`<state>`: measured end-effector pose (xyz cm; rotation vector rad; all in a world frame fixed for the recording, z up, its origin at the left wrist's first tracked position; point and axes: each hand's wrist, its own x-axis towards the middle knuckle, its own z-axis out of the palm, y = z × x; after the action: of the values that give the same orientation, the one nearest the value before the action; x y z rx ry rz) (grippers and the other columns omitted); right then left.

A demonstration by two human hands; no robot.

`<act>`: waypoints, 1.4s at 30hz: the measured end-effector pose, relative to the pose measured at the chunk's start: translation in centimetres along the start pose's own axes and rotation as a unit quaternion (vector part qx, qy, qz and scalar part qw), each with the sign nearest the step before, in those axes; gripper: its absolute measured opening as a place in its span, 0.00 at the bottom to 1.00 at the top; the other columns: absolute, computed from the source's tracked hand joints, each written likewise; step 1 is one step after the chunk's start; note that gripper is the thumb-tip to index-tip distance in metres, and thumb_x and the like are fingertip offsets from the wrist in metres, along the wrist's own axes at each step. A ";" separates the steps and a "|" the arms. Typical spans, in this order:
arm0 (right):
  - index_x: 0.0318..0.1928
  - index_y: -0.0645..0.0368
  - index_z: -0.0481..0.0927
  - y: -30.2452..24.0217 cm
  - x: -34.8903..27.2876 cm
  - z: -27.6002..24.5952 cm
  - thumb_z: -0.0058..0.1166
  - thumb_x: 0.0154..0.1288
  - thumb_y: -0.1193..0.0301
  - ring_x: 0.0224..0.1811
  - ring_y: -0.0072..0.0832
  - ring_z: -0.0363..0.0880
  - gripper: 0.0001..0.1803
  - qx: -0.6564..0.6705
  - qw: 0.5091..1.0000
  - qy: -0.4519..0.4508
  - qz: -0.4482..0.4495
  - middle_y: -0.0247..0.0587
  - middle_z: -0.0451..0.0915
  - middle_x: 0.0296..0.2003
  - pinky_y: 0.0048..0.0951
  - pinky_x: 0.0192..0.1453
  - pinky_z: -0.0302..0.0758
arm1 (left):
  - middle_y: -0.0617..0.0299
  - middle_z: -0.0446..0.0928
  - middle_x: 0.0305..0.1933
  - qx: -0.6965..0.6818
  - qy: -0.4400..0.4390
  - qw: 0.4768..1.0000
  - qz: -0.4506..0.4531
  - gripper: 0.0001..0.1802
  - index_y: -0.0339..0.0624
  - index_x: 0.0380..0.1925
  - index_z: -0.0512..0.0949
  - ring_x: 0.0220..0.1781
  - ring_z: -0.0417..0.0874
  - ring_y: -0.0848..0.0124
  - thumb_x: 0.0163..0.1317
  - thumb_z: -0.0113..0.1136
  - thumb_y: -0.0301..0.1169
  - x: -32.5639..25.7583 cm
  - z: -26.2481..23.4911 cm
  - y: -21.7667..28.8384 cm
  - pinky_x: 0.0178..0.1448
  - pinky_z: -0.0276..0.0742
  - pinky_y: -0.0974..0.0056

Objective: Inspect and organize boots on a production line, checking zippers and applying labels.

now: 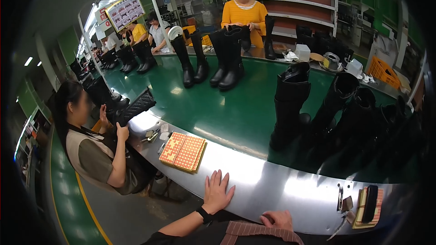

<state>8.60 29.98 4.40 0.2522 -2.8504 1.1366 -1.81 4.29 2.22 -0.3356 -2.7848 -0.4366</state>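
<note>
My left hand [218, 193] lies flat on the metal edge strip [254, 174] of the workbench, fingers spread, holding nothing. A dark band circles that wrist. My right hand [278, 220] rests at the bench's near edge with its fingers bent inward; nothing shows in it, though its underside is hidden. Beyond my left hand, to its left, is a stack of yellow sheets covered with round orange stickers [182, 150]. Several tall black boots [290, 104] stand to the right on the green surface, crowded together and partly lost in shadow.
At far right, a black oblong object [370, 204] lies on another sticker stack, beside small tools [340, 197]. A co-worker at left [97, 147] holds a black boot [138, 106]. Across the green belt [172, 109], more boots [229, 59] stand before a person in yellow [245, 13].
</note>
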 end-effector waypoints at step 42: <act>0.29 0.51 0.79 5.9 -3.0 -2.2 0.65 0.58 0.71 0.22 0.27 0.75 0.06 -0.140 0.956 0.241 -0.088 0.28 0.76 0.19 0.31 0.30 0.61 | 0.43 0.82 0.51 -0.329 0.086 0.938 0.070 0.25 0.53 0.55 0.82 0.51 0.82 0.47 0.59 0.55 0.18 30.1 5.8 14.8 0.66 0.73 0.56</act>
<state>10.50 36.11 1.69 0.1771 -2.4500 0.6374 -27.15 25.36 10.69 -0.5998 -2.3465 -1.2919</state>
